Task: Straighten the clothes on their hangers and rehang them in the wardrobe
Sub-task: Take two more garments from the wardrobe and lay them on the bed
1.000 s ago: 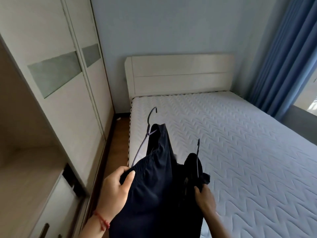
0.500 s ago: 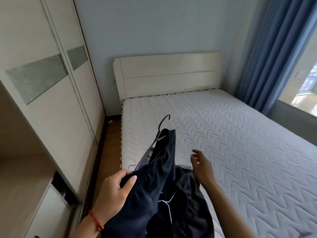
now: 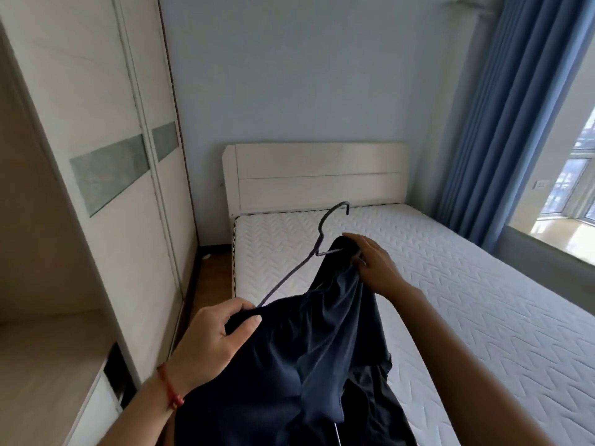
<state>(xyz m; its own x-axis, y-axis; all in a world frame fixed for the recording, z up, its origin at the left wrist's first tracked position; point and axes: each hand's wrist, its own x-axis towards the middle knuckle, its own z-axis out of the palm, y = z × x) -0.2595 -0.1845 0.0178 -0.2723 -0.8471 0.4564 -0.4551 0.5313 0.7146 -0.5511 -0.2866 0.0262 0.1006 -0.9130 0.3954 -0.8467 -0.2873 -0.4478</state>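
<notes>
A dark navy garment (image 3: 309,342) hangs over a thin dark wire hanger (image 3: 325,233) whose hook points up and away over the bed. My left hand (image 3: 212,342), with a red string on the wrist, grips the near waistband end of the garment and the hanger arm. My right hand (image 3: 373,268) pinches the far top end of the cloth by the hanger's neck. More dark cloth and a second light wire hanger (image 3: 336,429) hang below, partly hidden. The open wardrobe (image 3: 38,259) stands at the left.
The wardrobe's white sliding doors (image 3: 128,188) run along the left wall, with a narrow strip of wooden floor (image 3: 212,278) beside the bed (image 3: 483,310). Blue curtains (image 3: 502,123) and a window sill (image 3: 547,239) are at the right.
My right hand let go of the second hanger, which dropped low, then rose to take the top of the garment. The view tilted up and the garment was lifted higher.
</notes>
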